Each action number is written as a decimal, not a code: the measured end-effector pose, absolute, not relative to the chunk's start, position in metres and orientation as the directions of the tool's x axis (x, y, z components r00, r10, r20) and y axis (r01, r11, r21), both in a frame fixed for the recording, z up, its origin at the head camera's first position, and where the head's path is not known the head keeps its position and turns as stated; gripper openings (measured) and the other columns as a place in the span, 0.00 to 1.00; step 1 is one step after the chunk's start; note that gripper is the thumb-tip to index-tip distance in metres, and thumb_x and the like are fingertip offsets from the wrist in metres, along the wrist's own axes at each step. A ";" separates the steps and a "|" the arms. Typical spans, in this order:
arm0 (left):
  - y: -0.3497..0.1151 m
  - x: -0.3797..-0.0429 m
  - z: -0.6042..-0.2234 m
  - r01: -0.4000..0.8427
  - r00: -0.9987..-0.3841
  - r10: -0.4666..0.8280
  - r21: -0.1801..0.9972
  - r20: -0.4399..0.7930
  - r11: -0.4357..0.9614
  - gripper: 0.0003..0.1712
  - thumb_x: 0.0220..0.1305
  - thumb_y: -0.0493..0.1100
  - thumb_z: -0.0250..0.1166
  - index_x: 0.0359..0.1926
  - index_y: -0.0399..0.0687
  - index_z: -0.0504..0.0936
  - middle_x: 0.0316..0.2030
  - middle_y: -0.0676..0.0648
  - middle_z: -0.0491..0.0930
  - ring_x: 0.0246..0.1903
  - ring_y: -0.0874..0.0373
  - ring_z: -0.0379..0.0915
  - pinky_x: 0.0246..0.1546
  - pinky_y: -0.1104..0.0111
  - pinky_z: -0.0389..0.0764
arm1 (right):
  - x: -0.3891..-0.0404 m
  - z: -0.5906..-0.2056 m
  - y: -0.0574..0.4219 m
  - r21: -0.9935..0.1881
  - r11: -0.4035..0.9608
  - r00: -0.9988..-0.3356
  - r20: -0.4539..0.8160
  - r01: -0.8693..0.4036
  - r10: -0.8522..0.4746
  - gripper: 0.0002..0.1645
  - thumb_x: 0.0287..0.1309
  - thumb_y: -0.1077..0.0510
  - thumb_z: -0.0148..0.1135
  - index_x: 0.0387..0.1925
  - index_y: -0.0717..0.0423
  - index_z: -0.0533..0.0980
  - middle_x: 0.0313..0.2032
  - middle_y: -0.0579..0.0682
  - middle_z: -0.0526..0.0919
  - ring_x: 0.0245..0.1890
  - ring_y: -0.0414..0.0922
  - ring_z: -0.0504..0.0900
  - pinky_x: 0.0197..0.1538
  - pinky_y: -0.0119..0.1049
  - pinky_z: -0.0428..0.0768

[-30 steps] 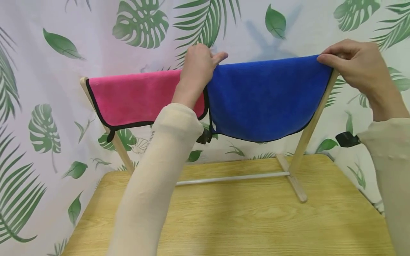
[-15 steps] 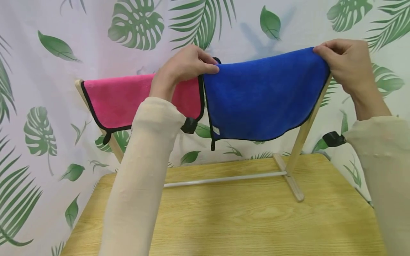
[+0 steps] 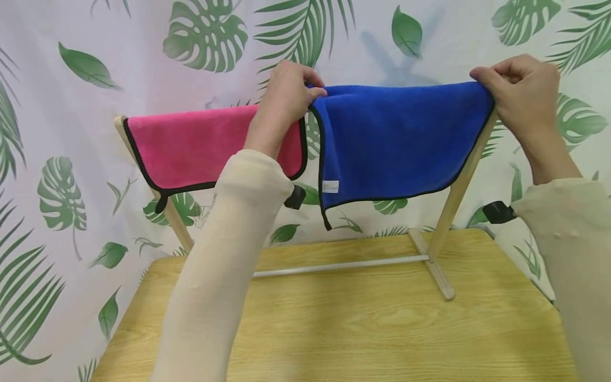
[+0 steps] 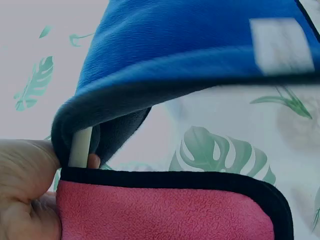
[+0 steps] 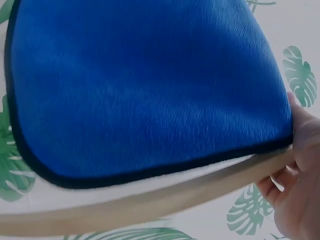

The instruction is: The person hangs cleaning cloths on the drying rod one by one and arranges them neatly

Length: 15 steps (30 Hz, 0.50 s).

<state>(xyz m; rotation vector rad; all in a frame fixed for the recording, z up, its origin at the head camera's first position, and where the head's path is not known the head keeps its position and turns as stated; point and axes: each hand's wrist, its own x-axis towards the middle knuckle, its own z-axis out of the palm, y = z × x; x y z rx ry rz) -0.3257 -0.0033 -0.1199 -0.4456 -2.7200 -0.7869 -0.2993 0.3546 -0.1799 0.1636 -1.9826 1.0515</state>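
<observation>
A blue towel (image 3: 401, 138) with black trim and a white label hangs folded over the top bar of a wooden rack (image 3: 460, 180). My left hand (image 3: 284, 98) pinches the towel's upper left edge at the bar, whose pale rod (image 4: 80, 147) shows inside the fold in the left wrist view. At the top of the right post, the thumb and fingers of my right hand (image 3: 530, 98) pinch the towel's upper right corner. Left of the blue one, a pink towel (image 3: 191, 146) drapes over the same bar, partly behind my left wrist.
The rack stands near the back of a wood-grain table (image 3: 382, 323), with a white lower rod (image 3: 343, 266) between its legs. Behind it hangs a white curtain (image 3: 129, 48) printed with green leaves. Small black wrist devices show under both sleeves.
The blue towel's front left edge has swung right, baring its label and a gap beside the pink towel. The right corner rose, then came down to the post. My left hand shifted its hold.
</observation>
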 end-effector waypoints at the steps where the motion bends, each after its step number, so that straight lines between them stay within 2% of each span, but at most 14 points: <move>1: -0.002 -0.325 -0.120 0.353 -0.917 0.203 0.463 0.344 0.813 0.17 0.75 0.50 0.62 0.59 0.55 0.87 0.62 0.46 0.72 0.63 0.56 0.65 0.53 0.71 0.75 | -0.299 -0.181 0.357 -0.598 0.646 -0.625 0.746 -0.474 0.231 0.07 0.63 0.49 0.73 0.29 0.35 0.83 0.29 0.29 0.77 0.33 0.28 0.73 0.39 0.24 0.66; 4: 0.002 -0.325 -0.120 0.314 -0.928 0.164 0.464 0.335 0.829 0.16 0.75 0.51 0.62 0.58 0.55 0.85 0.64 0.45 0.67 0.63 0.56 0.63 0.53 0.71 0.75 | -0.294 -0.182 0.363 -0.588 0.655 -0.686 0.713 -0.474 0.144 0.03 0.66 0.48 0.70 0.35 0.37 0.84 0.32 0.32 0.76 0.34 0.32 0.71 0.38 0.27 0.65; 7: 0.003 -0.325 -0.122 0.302 -0.927 0.146 0.456 0.345 0.837 0.16 0.74 0.52 0.64 0.55 0.52 0.78 0.57 0.46 0.68 0.57 0.57 0.66 0.48 0.71 0.75 | -0.290 -0.182 0.368 -0.583 0.647 -0.724 0.686 -0.492 0.068 0.02 0.69 0.51 0.67 0.40 0.39 0.84 0.30 0.37 0.75 0.30 0.37 0.68 0.33 0.26 0.64; 10: 0.002 -0.327 -0.123 0.316 -0.916 0.151 0.434 0.372 0.844 0.17 0.72 0.54 0.65 0.51 0.51 0.73 0.48 0.47 0.71 0.49 0.58 0.68 0.42 0.70 0.73 | -0.289 -0.180 0.367 -0.591 0.607 -0.720 0.692 -0.531 0.044 0.06 0.70 0.56 0.66 0.40 0.38 0.84 0.26 0.38 0.75 0.26 0.39 0.66 0.28 0.24 0.63; 15: -0.004 -0.327 -0.123 0.389 -0.893 0.227 0.411 0.389 0.825 0.18 0.73 0.57 0.64 0.47 0.49 0.74 0.39 0.49 0.74 0.41 0.60 0.69 0.38 0.71 0.71 | -0.291 -0.176 0.360 -0.660 0.506 -0.719 0.687 -0.555 0.109 0.08 0.69 0.59 0.67 0.36 0.41 0.85 0.26 0.36 0.81 0.24 0.35 0.71 0.28 0.21 0.68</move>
